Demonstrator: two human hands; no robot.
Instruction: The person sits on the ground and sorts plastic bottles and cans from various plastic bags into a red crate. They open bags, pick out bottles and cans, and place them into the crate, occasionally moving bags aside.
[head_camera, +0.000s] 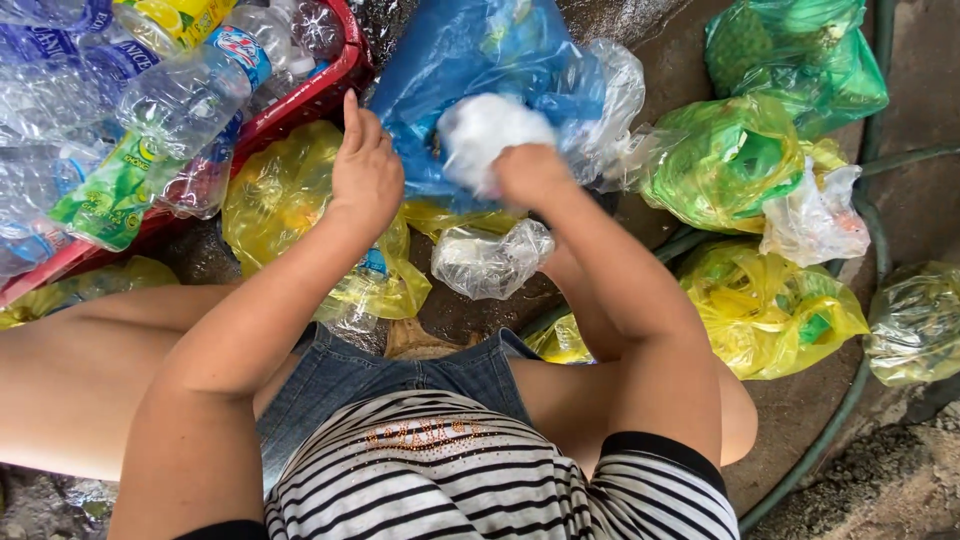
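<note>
Right hand has its fingers closed on a white wad inside the blue bag; left hand, fingers loosely spread and empty, steadies the bag's edge

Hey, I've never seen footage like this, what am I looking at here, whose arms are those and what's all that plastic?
This is one picture from a camera worn on a person's head, looking straight down, so the arms are the wearer's own. No machine is involved. The right hand grips a white crumpled bag at the mouth of a big blue plastic bag. The left hand is raised with open fingers beside the blue bag, holding nothing. On the wet ground lie yellow bags, green bags and a clear bag. A red basket at upper left holds empty plastic bottles. A green hose curves along the right.
</note>
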